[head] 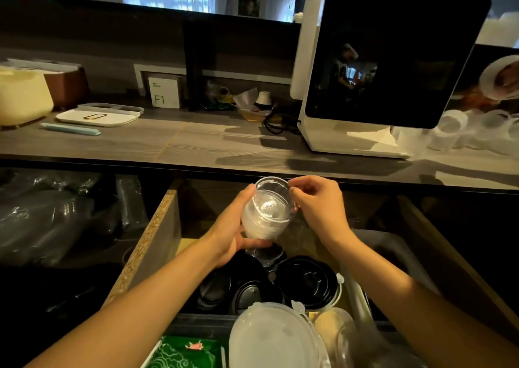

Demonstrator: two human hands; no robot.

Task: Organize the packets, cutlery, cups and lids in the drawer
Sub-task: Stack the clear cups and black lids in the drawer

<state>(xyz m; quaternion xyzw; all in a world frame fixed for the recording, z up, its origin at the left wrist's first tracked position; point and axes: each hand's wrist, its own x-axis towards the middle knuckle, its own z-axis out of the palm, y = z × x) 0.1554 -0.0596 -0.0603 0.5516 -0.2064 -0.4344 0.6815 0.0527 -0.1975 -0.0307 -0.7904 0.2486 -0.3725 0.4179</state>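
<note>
Left hand (236, 227) grips stack of clear plastic cups (266, 213) above open drawer (157, 241); right hand (317, 202) pinches top rim. Step, likely: nesting cups. Black lids (306, 280) inside drawer, below stack. Next: seat cup squarely, lower stack into drawer.
</note>
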